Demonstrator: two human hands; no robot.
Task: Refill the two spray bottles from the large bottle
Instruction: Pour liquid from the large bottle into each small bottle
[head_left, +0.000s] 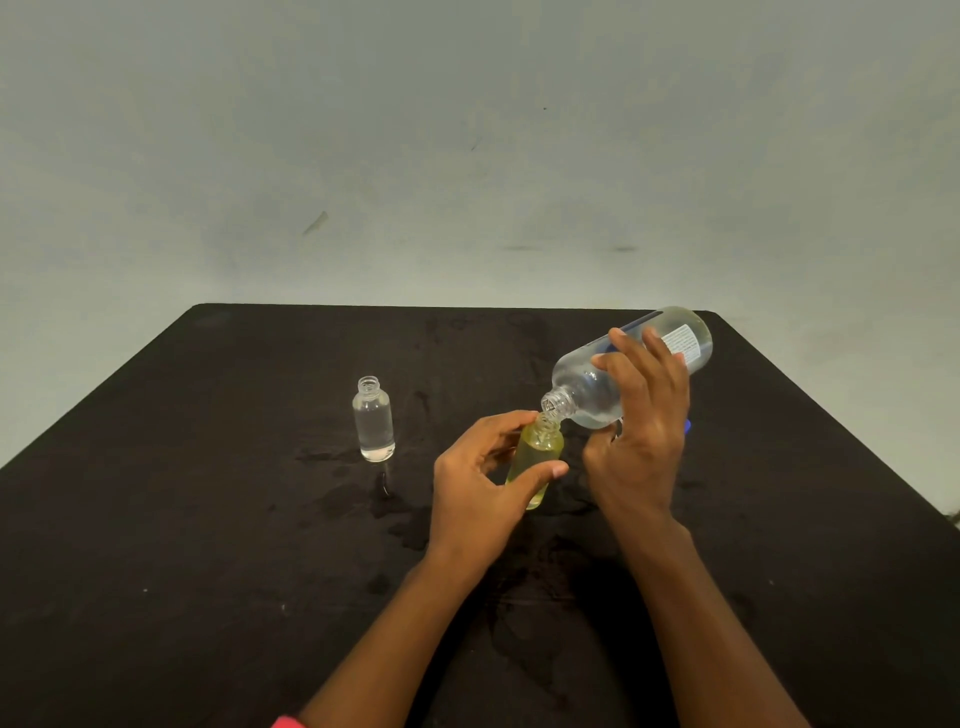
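Two small round spray bottles with open threaded necks are being shown on the black table (208, 519). One, a small bottle of yellowish liquid (537, 452), is being held slightly tilted near the table's middle; it is being gripped by the left hand (483, 483), with the thumb (545, 472) curled across its front and the fingers wrapped behind it. A large clear plastic bottle with a white label (587, 384) is being tipped steeply just above it, mouth down, so that its neck is sitting right at the small bottle's opening. It is being clasped by the right hand (644, 431), fingers curled over its body. How much clear liquid it is carrying cannot be told. The other, a small clear bottle (373, 421), is being left upright well to the left, nearly full of clear liquid. Wet patches (395, 499) are being seen on the cloth around both. A blue object (687, 427) is being partly hidden behind the right hand.
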